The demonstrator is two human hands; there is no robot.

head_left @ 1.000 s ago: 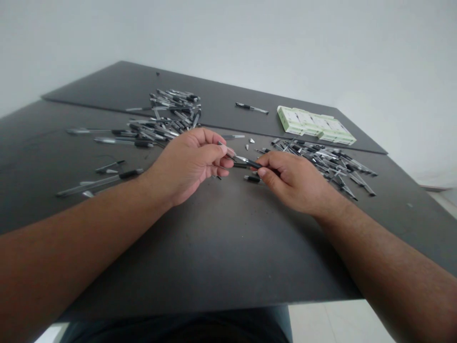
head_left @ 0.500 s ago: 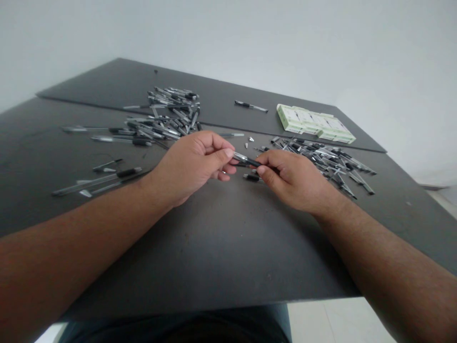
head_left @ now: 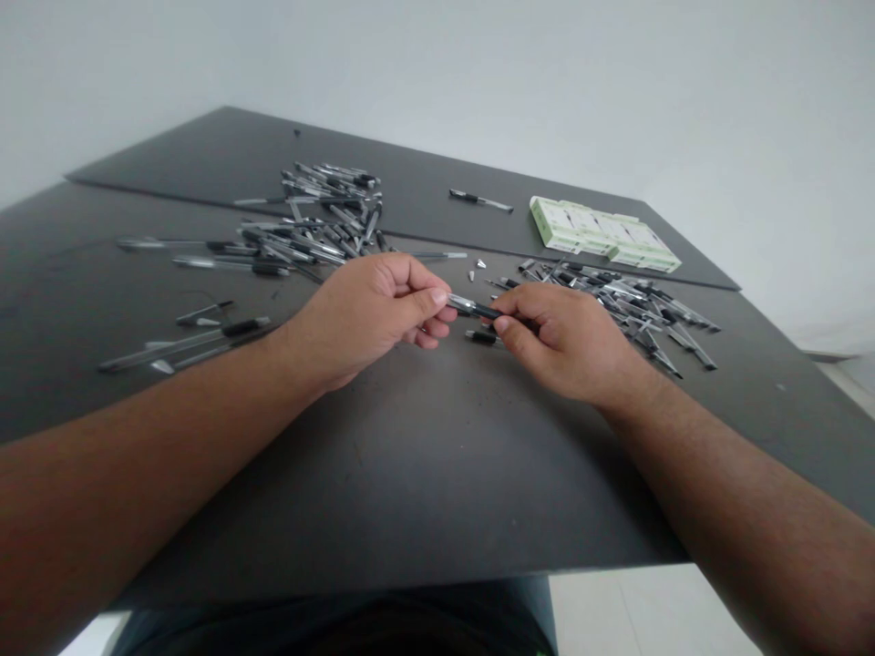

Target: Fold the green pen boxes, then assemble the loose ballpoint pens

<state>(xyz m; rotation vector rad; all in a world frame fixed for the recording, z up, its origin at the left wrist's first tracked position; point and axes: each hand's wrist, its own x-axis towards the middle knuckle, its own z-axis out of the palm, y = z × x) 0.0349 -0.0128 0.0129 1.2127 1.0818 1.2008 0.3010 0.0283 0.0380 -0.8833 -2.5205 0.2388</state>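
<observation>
A pen (head_left: 468,306) with a clear end and a black grip is held between my two hands above the table. Thumb and fingers of my left hand (head_left: 386,305) pinch its clear end. The black end is held by my right hand (head_left: 555,335), whose fingers cover its tip. Two small pale cone-shaped pieces (head_left: 480,263) lie just beyond the pen. Another black-grip part (head_left: 482,338) rests on the table beside my right fingertips.
Pen piles lie at the left (head_left: 301,240) and the right (head_left: 615,296). Several loose pens (head_left: 184,346) are near my left forearm. Green-white boxes (head_left: 605,235) and a single pen (head_left: 480,201) sit on the raised back panel (head_left: 424,187) of the dark table (head_left: 410,492).
Both hands keep their grip on the pen, which has shifted very slightly. The rest of the scene looks the same apart from a slight shift of the view.
</observation>
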